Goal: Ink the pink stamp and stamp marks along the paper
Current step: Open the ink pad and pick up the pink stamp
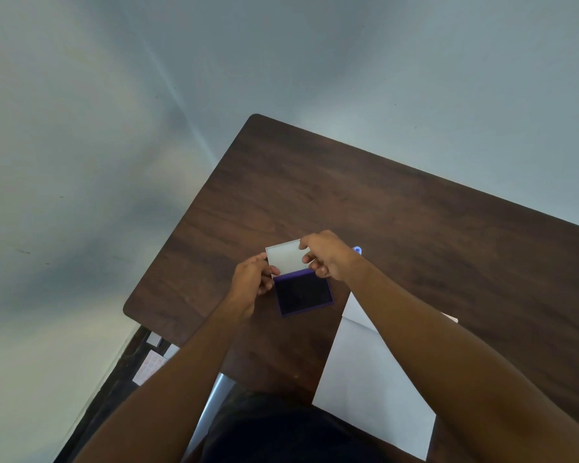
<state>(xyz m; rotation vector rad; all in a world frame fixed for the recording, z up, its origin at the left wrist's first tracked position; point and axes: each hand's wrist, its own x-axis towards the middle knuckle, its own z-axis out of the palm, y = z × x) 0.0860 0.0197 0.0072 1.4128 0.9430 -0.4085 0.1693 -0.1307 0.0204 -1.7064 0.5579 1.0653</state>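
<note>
Hands [328, 257] grip lid [286, 257] — ink pad [304, 293] open just below.

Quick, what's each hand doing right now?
Left hand: closed on the left side of the ink pad, steadying it.
Right hand: pinching the raised lid, holding it open.

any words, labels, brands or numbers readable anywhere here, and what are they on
No text can be read in this view.
Ink pad: open, dark pad and plain pale lid inside, no label showing.
Paper: blank.
Small sheet under the table edge: pinkish round marks, too small and blurred to read.
Blue object behind the right hand: mostly hidden, no writing visible.
</note>
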